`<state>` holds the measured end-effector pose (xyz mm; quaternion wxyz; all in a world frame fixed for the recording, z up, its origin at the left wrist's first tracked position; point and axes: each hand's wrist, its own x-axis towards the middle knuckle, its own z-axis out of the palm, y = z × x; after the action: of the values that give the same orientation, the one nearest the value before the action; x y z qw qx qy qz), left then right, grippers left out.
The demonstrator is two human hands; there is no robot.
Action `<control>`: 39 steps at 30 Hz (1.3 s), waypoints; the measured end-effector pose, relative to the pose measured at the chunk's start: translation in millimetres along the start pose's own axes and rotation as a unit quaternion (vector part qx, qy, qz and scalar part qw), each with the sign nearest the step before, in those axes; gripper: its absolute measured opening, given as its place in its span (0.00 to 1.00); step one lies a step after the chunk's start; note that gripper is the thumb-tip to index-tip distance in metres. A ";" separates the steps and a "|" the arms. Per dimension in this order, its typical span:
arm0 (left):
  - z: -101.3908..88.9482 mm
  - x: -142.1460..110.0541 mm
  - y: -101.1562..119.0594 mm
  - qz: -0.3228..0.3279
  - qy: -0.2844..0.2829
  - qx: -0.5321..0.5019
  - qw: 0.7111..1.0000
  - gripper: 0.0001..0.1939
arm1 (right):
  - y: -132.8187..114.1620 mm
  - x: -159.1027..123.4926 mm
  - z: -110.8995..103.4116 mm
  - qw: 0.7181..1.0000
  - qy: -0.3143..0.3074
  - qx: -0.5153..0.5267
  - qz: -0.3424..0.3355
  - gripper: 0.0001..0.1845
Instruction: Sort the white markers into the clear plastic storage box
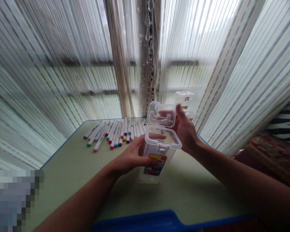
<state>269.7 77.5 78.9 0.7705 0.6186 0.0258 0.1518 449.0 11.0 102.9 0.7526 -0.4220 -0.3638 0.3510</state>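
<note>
A clear plastic storage box (pixel 147 167) with a yellow, red and blue label stands in front of me, its hinged lid (pixel 160 116) swung up at the far side. My left hand (pixel 135 154) wraps around the box's left side, thumb across the label and a finger behind the wall. Behind the raised lid is my right hand (pixel 185 129), its thumb pointing up beside the lid's edge. Its fingers stretch out and show faintly through the plastic; whether they press on it I cannot tell. No contents show in the part of the box I can see.
White markers (pixel 115 133) with coloured ends lie in a loose row towards the back left of the pale green table (pixel 69 167). Behind my right hand stands another clear box (pixel 183 96). A blue edge (pixel 145 220) borders the table in front; striped curtains (pixel 86 64) hang behind.
</note>
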 end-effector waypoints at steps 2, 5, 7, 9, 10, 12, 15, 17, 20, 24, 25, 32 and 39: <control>0.7 -0.4 0.3 -0.001 -0.001 0.004 1.000 0.36 | 0.3 0.4 0.1 1.000 -0.002 0.003 -0.001 0.34; 0.8 -0.6 1.1 -0.005 -0.007 0.009 1.000 0.36 | 0.8 1.7 0.1 1.000 -0.009 0.003 -0.004 0.32; 0.5 -0.7 2.1 0.000 -0.016 0.010 1.000 0.36 | 0.8 2.4 0.7 1.000 -0.007 0.013 0.000 0.27; 0.4 -0.9 3.1 0.006 -0.024 0.012 1.000 0.35 | 0.4 2.5 2.4 0.999 0.001 0.036 0.006 0.20; 0.6 -1.1 3.5 0.008 -0.026 0.012 1.000 0.35 | 0.0 2.2 3.5 0.999 0.005 0.047 0.009 0.18; 1.3 -1.3 4.2 0.013 -0.029 0.010 0.999 0.34 | -1.1 1.3 5.8 0.998 0.014 0.058 0.017 0.15; 2.6 -1.5 5.0 0.019 -0.024 0.006 1.000 0.34 | -1.8 -0.4 7.9 0.998 0.023 0.041 0.036 0.16; 2.8 -1.4 5.7 0.020 -0.019 0.007 1.000 0.34 | -0.8 -0.8 7.9 0.998 0.025 0.021 0.048 0.17; 1.5 -1.4 6.7 0.018 -0.015 0.011 1.000 0.35 | 2.9 -0.5 6.2 0.998 0.024 -0.014 0.064 0.18; -0.7 -0.5 7.0 0.022 -0.007 0.019 1.000 0.36 | 8.4 -0.5 4.3 0.997 0.017 -0.046 0.066 0.19; -0.6 0.1 7.3 0.022 -0.002 0.024 0.999 0.34 | 9.2 -0.9 4.1 0.997 0.017 -0.047 0.064 0.20; 3.5 6.7 7.7 0.046 0.068 0.017 0.997 0.31 | 12.8 0.1 2.7 0.998 0.018 -0.001 0.066 0.16; -3.2 12.2 4.1 0.113 0.226 -0.006 0.968 0.38 | 20.5 7.8 -1.7 0.998 0.006 0.003 0.070 0.14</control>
<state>279.7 84.6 83.8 0.7265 0.5623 0.1277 0.3738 449.8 25.0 86.0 0.7295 -0.4463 -0.3278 0.4014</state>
